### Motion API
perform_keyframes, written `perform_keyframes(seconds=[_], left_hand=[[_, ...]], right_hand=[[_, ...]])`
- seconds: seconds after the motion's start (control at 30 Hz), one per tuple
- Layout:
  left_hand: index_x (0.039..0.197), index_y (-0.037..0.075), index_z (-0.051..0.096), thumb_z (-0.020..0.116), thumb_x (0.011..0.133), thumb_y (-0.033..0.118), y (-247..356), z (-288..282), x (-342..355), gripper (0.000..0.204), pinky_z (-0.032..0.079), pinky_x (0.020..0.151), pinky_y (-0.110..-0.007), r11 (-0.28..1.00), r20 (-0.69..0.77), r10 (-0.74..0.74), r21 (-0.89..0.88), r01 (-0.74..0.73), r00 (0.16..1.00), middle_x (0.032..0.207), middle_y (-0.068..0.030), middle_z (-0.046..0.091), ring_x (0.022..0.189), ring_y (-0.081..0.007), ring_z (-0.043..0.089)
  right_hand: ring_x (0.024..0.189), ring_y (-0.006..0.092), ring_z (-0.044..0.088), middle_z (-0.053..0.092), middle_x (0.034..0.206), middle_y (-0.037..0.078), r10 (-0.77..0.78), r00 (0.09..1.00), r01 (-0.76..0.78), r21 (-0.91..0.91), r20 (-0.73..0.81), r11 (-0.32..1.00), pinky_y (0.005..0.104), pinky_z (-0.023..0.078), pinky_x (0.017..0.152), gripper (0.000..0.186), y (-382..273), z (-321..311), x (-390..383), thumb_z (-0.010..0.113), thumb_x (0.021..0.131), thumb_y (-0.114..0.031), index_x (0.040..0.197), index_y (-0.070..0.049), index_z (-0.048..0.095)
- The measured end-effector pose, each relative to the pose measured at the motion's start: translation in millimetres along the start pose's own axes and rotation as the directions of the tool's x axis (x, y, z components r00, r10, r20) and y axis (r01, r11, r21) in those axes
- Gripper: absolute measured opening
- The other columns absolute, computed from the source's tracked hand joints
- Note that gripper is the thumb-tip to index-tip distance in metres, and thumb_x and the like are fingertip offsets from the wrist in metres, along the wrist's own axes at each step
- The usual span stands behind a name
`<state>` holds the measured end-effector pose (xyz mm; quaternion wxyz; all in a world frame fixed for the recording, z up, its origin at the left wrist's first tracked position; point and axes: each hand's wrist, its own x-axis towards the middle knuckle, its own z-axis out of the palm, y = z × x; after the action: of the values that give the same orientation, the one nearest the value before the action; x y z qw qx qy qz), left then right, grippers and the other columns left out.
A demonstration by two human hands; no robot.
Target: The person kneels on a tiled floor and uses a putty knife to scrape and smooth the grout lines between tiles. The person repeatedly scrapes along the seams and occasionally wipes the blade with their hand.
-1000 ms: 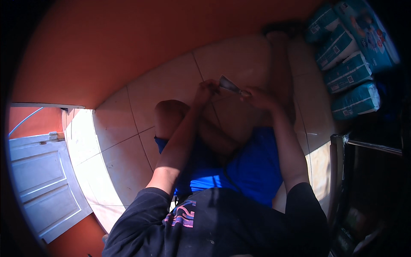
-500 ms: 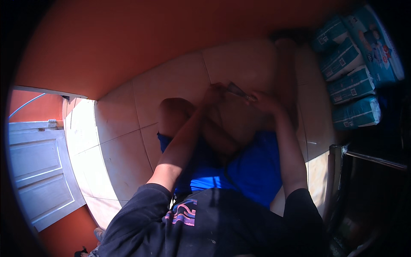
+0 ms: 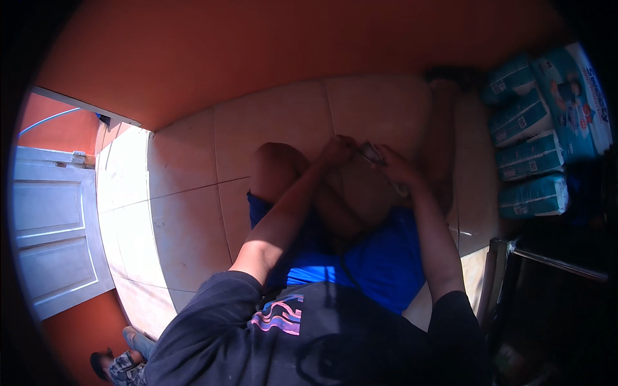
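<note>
I am seated on the tiled floor, both forearms reaching forward between my bent legs. My right hand (image 3: 394,168) is closed around a small greyish flat tool (image 3: 371,153), with a broad, shiny part towards my left hand and a pale end showing below my palm. It resembles a scraper, but shade hides its exact kind. My left hand (image 3: 340,149) is curled in close at the tool's far left end. Its fingers are pressed together, and I cannot make out whether they pinch the tool or something small against it.
An orange wall (image 3: 270,38) rises just ahead. Teal-and-white packages (image 3: 531,196) are stacked at the right. A dark piece of furniture with a metal rail (image 3: 560,262) stands at lower right. Left are a white panelled door (image 3: 58,225) and another person's foot (image 3: 103,363).
The tool has turned, its broad part now steeper and nearer my left hand. Both hands sit slightly lower and closer together. The whole view has shifted, and more of the other person's feet shows.
</note>
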<state>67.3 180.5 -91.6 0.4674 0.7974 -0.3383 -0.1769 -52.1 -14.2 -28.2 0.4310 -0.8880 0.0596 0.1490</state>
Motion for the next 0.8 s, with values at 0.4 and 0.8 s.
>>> perform_keyframes(seconds=[0.4,0.8], left_hand=[[0.085,0.002,0.063,0.079,0.081,0.038,-85.8,-231.1,-170.2,0.039,0.049,0.071,-0.032,0.889,-0.888,-0.35,-0.214,0.405,0.299,0.081,-0.0066,0.064,0.077,-0.0177,0.061],[0.104,0.007,0.063,0.053,0.086,0.057,-139.1,-193.4,-229.3,0.054,0.044,0.086,-0.05,-0.035,-0.868,-0.467,-0.172,0.985,-0.168,0.115,-0.0146,0.056,0.107,-0.0329,0.054]], right_hand=[[0.123,0.0295,0.056,0.058,0.133,0.02,0.098,0.994,-0.093,-0.107,0.042,0.99,0.0366,0.041,0.105,0.042,3.3,4.8,0.9,0.05,0.099,-0.017,0.14,-0.009,0.051],[0.128,0.0313,0.053,0.05,0.143,0.016,0.15,0.987,-0.157,-0.223,-0.049,0.962,0.0374,0.039,0.109,0.052,-6.5,27.1,-24.9,0.052,0.097,-0.017,0.147,-0.011,0.041]])
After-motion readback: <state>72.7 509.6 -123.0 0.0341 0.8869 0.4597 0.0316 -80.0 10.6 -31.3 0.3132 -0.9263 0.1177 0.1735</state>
